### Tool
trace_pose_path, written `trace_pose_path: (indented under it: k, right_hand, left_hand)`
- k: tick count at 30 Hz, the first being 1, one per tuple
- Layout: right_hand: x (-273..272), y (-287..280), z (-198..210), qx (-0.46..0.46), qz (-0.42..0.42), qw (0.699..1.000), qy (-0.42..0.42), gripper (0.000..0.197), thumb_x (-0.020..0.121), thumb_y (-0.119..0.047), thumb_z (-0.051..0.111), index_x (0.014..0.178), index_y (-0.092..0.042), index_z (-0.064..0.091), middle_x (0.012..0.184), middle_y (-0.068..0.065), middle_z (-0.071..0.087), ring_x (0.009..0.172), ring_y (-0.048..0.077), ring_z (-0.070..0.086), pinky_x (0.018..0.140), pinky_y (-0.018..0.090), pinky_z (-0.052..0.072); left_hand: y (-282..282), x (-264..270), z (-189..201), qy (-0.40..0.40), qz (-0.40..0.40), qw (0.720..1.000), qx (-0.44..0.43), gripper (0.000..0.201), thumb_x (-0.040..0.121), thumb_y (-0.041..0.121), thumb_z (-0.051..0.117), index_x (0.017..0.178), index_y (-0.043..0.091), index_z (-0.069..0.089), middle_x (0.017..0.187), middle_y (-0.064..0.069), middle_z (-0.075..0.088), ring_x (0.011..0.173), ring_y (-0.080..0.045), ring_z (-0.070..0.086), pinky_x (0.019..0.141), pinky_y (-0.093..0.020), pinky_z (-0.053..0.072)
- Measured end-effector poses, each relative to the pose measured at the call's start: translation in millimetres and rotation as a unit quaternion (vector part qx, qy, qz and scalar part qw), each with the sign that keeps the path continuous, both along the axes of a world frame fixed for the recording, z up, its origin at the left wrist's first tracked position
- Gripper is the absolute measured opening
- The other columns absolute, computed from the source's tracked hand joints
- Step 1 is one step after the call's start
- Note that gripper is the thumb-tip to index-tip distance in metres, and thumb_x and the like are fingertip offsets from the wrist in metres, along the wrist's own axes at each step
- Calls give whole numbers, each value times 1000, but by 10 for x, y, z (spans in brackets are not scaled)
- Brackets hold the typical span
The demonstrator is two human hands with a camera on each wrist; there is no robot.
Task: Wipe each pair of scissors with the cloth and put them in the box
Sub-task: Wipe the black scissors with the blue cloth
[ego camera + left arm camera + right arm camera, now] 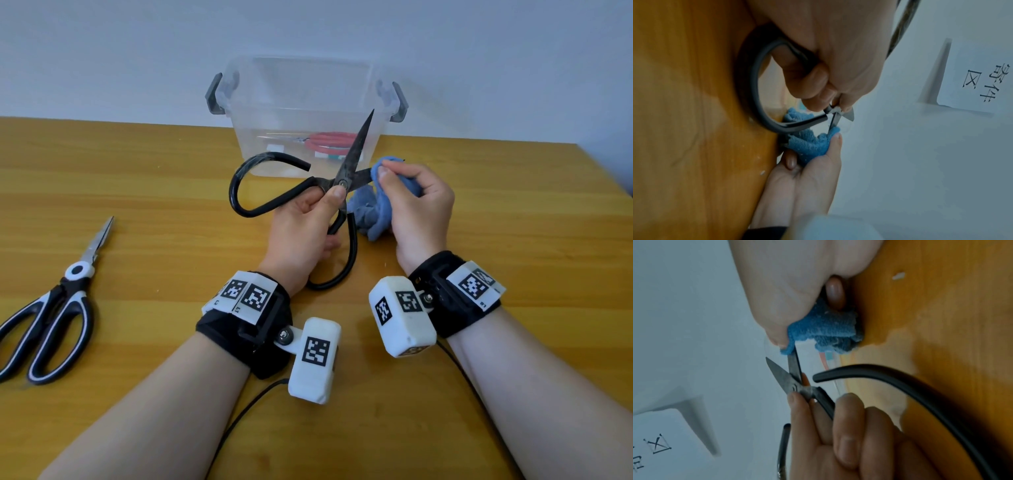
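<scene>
My left hand [305,219] grips the large black iron scissors [352,154] near the pivot, thumb on the screw, blades spread apart above the table. One blade points up toward the box; the other runs right into the blue cloth [373,209]. My right hand [416,202] holds the cloth bunched and pinches it round that blade. The left wrist view shows the black handle loop [756,91] and the cloth [812,144]; the right wrist view shows the cloth [824,329] wrapped on the blade [794,365]. The clear plastic box [305,113] stands behind, with red-handled scissors [329,142] inside.
Black-and-white-handled scissors [58,308] lie closed on the wooden table [513,222] at the far left. The box has grey latches [214,97] and stands against a pale wall. Cables trail from both wrist bands toward the near edge.
</scene>
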State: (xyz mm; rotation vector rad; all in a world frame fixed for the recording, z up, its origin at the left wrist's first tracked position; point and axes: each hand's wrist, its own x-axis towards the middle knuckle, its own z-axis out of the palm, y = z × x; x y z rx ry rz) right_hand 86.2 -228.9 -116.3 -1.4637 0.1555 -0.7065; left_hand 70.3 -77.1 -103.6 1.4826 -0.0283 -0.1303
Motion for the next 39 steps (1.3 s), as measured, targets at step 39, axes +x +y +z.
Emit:
trace_pose_path:
  k: [39]
  right_hand:
    - [11, 26, -15, -13, 0, 1000, 9, 13, 87, -9, 76, 81, -21, 72, 88, -11, 74, 91, 7, 70, 85, 30, 56]
  left_hand:
    - [15, -2, 16, -6, -18, 1000, -17, 35, 104, 29, 60, 71, 20, 54, 50, 11, 29, 39, -11, 36, 37, -16, 27]
